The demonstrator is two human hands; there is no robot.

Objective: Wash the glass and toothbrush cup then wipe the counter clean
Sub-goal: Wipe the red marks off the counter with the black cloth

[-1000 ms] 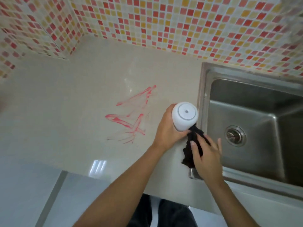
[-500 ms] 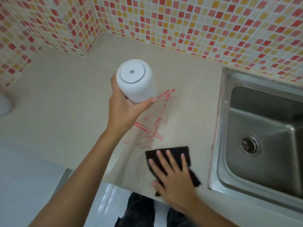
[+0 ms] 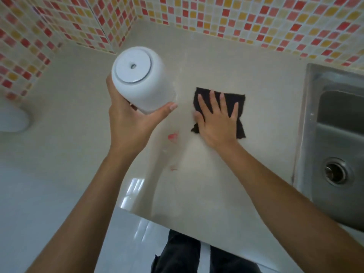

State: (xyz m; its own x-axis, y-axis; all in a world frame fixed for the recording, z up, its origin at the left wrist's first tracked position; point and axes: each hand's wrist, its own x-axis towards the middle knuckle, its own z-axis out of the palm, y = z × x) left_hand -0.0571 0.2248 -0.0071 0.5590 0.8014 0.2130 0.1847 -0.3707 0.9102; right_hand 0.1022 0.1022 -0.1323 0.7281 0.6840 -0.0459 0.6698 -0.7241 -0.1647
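Observation:
My left hand [image 3: 130, 123] grips a white toothbrush cup [image 3: 141, 79] upside down, its round base facing the camera, lifted above the beige counter [image 3: 216, 56]. Flat on the counter to its right lies a black cloth [image 3: 239, 101], and my right hand [image 3: 216, 121] presses on it with fingers spread. Small red smears [image 3: 173, 137] remain on the counter just left of the cloth, with a faint red streak [image 3: 173, 169] nearer the front edge. The glass cannot be made out clearly.
A steel sink [image 3: 338, 146] with a round drain [image 3: 335, 173] sits at the right. A blurred white object [image 3: 11, 120] rests at the far left of the counter. Mosaic tile walls [image 3: 256, 20] close the back and left corner.
The right hand has slid the cloth up and to the right over the red marks, and most of them are gone. The left hand still holds the cup raised.

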